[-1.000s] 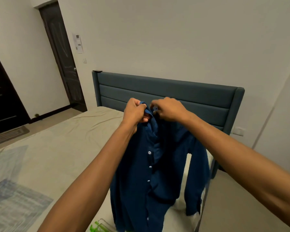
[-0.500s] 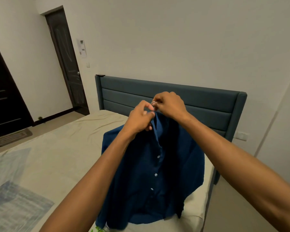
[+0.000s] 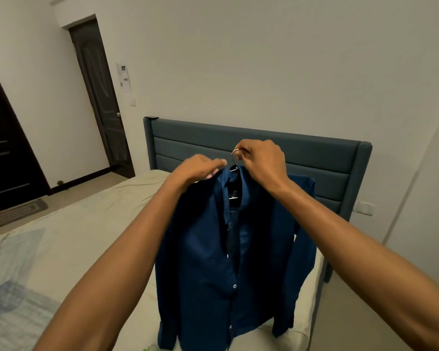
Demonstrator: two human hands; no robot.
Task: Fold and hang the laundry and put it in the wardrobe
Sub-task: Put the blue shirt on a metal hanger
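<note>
Right hand [image 3: 260,160] fingers curled round metal hanger hook [image 3: 235,156]. Blue shirt [image 3: 228,254] hangs below fingers, over bed [image 3: 91,224]. Left hand [image 3: 199,168] fingers fairly straight, resting on shirt shoulder beside collar.

Arms: both bare from elbow to wrist, no sleeves in view.
Left hand [image 3: 198,168]: bare, blurred.
Right hand [image 3: 261,160]: bare, no ring or watch.
</note>
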